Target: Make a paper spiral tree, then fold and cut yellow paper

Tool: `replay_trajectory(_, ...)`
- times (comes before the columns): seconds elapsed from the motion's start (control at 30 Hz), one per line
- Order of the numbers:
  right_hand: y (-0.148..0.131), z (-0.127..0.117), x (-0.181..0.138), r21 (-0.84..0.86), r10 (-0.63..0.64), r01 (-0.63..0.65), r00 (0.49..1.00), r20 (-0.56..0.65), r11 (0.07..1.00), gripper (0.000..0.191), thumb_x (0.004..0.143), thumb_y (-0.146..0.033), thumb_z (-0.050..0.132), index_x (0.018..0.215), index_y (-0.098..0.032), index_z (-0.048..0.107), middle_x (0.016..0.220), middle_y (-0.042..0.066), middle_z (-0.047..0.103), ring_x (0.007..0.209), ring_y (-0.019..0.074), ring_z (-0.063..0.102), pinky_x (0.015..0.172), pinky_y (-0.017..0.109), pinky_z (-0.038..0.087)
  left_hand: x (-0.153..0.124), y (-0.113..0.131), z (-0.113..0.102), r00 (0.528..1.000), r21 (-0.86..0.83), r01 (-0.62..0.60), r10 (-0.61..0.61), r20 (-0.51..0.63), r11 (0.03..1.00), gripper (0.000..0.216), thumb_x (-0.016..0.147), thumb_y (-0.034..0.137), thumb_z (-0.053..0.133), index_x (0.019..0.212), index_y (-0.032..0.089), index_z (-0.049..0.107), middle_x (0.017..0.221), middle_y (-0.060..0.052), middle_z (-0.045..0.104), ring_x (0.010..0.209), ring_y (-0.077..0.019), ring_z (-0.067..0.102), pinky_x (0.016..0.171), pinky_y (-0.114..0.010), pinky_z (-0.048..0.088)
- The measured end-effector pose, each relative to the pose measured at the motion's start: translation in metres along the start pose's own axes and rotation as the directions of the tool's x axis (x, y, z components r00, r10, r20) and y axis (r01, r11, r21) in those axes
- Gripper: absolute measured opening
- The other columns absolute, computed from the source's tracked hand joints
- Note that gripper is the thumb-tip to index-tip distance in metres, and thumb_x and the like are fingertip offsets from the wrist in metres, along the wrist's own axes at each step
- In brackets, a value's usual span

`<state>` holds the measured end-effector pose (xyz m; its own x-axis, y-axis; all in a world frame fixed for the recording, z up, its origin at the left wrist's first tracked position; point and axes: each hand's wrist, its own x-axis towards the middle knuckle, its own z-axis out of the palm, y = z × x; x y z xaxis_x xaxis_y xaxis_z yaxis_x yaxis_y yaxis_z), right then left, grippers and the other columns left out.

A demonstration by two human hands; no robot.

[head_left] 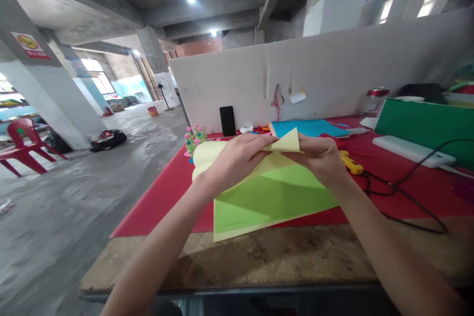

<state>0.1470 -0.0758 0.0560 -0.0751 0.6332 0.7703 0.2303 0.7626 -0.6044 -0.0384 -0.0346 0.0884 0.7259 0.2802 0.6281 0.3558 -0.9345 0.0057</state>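
Note:
A pale yellow sheet of paper [208, 153] is bent over on itself, its left part curling up in a loop. My left hand [242, 153] lies over this sheet, fingers closed along its folded edge. At the far corner, my right hand [320, 155] pinches the paper between thumb and fingers, and a pointed flap sticks up there. Beneath both hands a light green sheet [274, 197] lies flat, with a pale yellow edge showing under it. Part of the fold is hidden behind my fingers.
Red covering [159, 202] spreads over the wooden table [259, 252]. Behind stand a black phone [227, 121] and a small paper-flower piece [194, 140]. Blue sheets [307, 127] lie farther back. To the right are a yellow glue gun [351, 163], a black cable [418, 205] and a white power strip [413, 150].

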Motion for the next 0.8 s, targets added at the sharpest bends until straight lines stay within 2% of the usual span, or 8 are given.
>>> replay_trajectory(0.13,-0.003,0.003,0.000,-0.098,-0.165,0.164,0.986,0.005,0.982,0.020,0.072,-0.011,0.060,0.079,-0.029,0.068,0.079,-0.004,0.064,0.083,0.0128,0.057,0.078,0.028,0.045,0.000,0.002,0.001,0.985,0.058,-0.085,0.092,-0.145,0.995,0.024,0.085,0.017,0.042,0.103,0.017,0.058,0.096,-0.005,0.065,0.089,-0.0158,0.059,0.080,-0.027,0.047)
replay_trajectory(0.2,-0.007,0.005,0.001,-0.167,-0.207,0.193,0.976,-0.074,0.967,0.020,0.070,-0.012,0.062,0.083,-0.027,0.066,0.085,-0.002,0.061,0.087,0.0141,0.054,0.080,0.030,0.044,0.000,0.002,-0.001,0.969,0.046,-0.069,0.078,-0.235,0.997,0.022,0.084,0.017,0.045,0.099,0.018,0.060,0.091,-0.004,0.067,0.084,-0.0148,0.061,0.076,-0.025,0.048)
replay_trajectory(0.3,-0.013,0.008,0.006,-0.283,-0.236,0.141,0.912,-0.335,0.949,0.041,0.063,-0.018,0.069,0.101,-0.027,0.057,0.106,0.001,0.051,0.100,0.0167,0.048,0.089,0.034,0.040,-0.002,0.004,-0.007,0.928,-0.104,0.057,-0.091,-0.362,0.993,0.018,0.081,0.019,0.050,0.095,0.020,0.062,0.086,0.000,0.068,0.076,-0.0123,0.062,0.068,-0.022,0.050)
replay_trajectory(0.37,-0.018,0.009,0.011,-0.279,-0.194,0.080,0.890,-0.413,0.957,0.052,0.061,-0.024,0.071,0.109,-0.028,0.052,0.115,0.002,0.046,0.104,0.0171,0.046,0.092,0.036,0.038,-0.003,0.005,-0.014,0.879,-0.256,0.147,-0.245,-0.409,0.955,0.016,0.080,0.022,0.053,0.094,0.022,0.062,0.085,0.001,0.067,0.075,-0.0125,0.063,0.065,-0.022,0.051)
replay_trajectory(0.43,-0.023,0.010,0.016,-0.186,-0.079,0.014,0.935,-0.346,0.982,0.045,0.067,-0.029,0.067,0.109,-0.027,0.052,0.113,0.002,0.051,0.102,0.0168,0.048,0.092,0.036,0.039,-0.003,0.005,-0.020,0.836,-0.388,0.184,-0.352,-0.421,0.903,0.017,0.080,0.028,0.054,0.095,0.022,0.061,0.087,0.001,0.067,0.076,-0.0143,0.063,0.064,-0.024,0.053)
replay_trajectory(0.53,-0.032,0.014,0.024,-0.023,0.029,-0.035,0.973,-0.231,0.999,0.021,0.075,-0.030,0.059,0.095,-0.024,0.061,0.098,0.002,0.061,0.093,0.0164,0.055,0.087,0.036,0.043,-0.003,0.003,-0.028,0.811,-0.504,0.182,-0.419,-0.409,0.844,0.021,0.079,0.032,0.054,0.097,0.022,0.059,0.089,0.000,0.066,0.078,-0.0160,0.063,0.062,-0.026,0.055)
replay_trajectory(0.7,-0.044,0.023,0.035,-0.030,-0.005,-0.003,0.963,-0.268,1.000,0.008,0.072,-0.030,0.062,0.077,-0.024,0.065,0.086,-0.001,0.064,0.084,0.0164,0.058,0.080,0.032,0.046,-0.004,-0.006,-0.038,0.828,-0.594,0.218,-0.469,-0.307,0.774,0.022,0.071,0.035,0.064,0.084,0.018,0.064,0.078,-0.002,0.068,0.065,-0.0164,0.065,0.049,-0.022,0.054)
replay_trajectory(0.8,-0.049,0.026,0.037,-0.058,-0.025,0.011,0.966,-0.256,0.998,0.008,0.072,-0.030,0.062,0.077,-0.025,0.066,0.085,-0.001,0.064,0.081,0.0156,0.058,0.078,0.031,0.047,-0.005,-0.007,-0.043,0.783,-0.652,0.253,-0.547,-0.296,0.715,0.020,0.066,0.035,0.068,0.074,0.016,0.066,0.070,-0.002,0.069,0.059,-0.0162,0.064,0.044,-0.020,0.052)
